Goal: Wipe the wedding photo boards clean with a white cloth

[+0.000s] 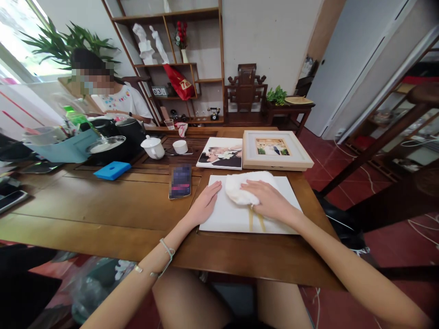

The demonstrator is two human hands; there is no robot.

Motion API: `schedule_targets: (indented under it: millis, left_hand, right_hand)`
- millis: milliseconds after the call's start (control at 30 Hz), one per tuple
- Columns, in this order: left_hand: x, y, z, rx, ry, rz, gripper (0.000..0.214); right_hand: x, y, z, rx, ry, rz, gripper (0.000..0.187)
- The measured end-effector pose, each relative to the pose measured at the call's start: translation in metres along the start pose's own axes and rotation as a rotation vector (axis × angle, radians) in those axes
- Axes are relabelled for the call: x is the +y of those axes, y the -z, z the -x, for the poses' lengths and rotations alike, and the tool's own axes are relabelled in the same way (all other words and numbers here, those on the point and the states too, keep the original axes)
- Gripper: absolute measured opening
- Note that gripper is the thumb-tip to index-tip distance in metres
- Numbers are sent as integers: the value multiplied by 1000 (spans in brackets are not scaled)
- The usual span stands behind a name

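Observation:
A white flat panel (236,214) lies on the wooden table (113,205) in front of me. My left hand (205,203) rests flat on the panel's left edge, fingers stretched out. My right hand (269,199) presses palm down on a white cloth (240,188) that sits on the panel's upper middle. Two yellowish strips (256,221) show on the panel just below that hand.
A phone (180,181) lies left of the panel. Behind it are a photo print (221,153) and a framed picture (276,149). A blue pad (112,170), white teapot (152,147), cup (180,146) and dark pots stand at left. Another person (116,98) sits across the table.

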State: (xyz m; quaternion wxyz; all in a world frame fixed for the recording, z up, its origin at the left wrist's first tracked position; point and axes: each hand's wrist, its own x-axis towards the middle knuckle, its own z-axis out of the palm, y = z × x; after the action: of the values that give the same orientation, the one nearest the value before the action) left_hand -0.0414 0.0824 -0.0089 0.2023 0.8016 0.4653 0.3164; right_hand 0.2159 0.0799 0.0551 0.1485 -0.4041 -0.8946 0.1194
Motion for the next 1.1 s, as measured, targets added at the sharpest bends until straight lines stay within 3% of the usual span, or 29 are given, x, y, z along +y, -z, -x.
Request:
schedule_targets:
  millis: [67, 133, 333, 433, 533, 633, 733, 833, 967, 1100]
  left_hand:
    - [1, 0, 0, -9, 1, -11, 45]
    - [1, 0, 0, -12, -3, -15, 45]
    - [-1, 0, 1, 5, 0, -6, 44]
    - [-1, 0, 1, 0, -1, -4, 44]
    - [1, 1, 0, -5, -1, -3, 44]
    - [2, 1, 0, -13, 11, -6, 45]
    - [2, 2, 0, -17, 15, 2, 45]
    - [2, 2, 0, -18, 12, 6, 45]
    - [2, 1, 0, -13, 10, 5, 45]
    - [2, 0, 0, 4, -2, 6, 44]
  right_hand:
    - [15, -1, -6, 53, -40, -11, 66]
    - [13, -1, -6, 55, -62, 11, 66]
    - [-46, 9, 27, -125, 13, 35, 52]
    - [-55, 20, 38, -175, 96, -68, 43]
    - [-32, 25, 29, -180, 88, -221, 31]
    - [0, 20, 11, -56, 8, -277, 31]
    - [22, 13, -5, 103, -96, -206, 35]
    - [28, 9, -10, 146, -207, -34, 43]
    - [10, 7, -4, 50, -219, 90, 50]
    - [-33, 5, 20, -131, -164, 238, 56]
